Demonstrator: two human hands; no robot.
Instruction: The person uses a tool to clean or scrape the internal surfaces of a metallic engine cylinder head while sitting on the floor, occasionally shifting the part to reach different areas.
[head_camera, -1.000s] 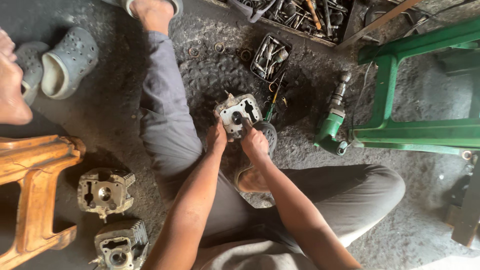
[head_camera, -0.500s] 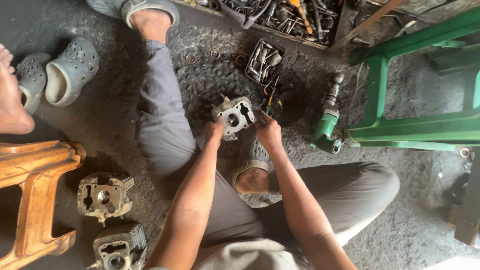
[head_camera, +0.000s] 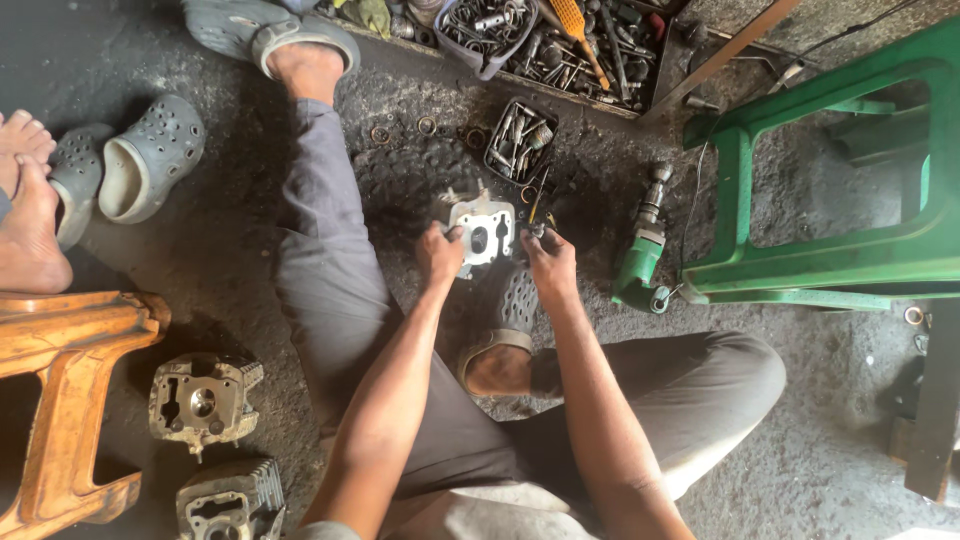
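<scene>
A cylinder head (head_camera: 482, 230) sits on the floor (head_camera: 820, 450) between both hands, a drill (head_camera: 641, 258) to its right, a parts tray (head_camera: 519, 140) behind (two more cylinder heads (head_camera: 203, 398) lie far left).

The cylinder head (head_camera: 482, 232) is pale cast metal, matt and slightly grimy. Two more heads (head_camera: 203, 400) by the knee are duller grey metal, rough and dirt-caked. The floor (head_camera: 820, 450) is rough, gritty concrete, dark with oil stains. The drill (head_camera: 641, 262) has a green painted body, faintly glossy. The stool (head_camera: 860, 255) is smooth green plastic. The trousers (head_camera: 320, 260) are grey matt cloth. The clogs (head_camera: 150, 155) are grey matt rubber.
</scene>
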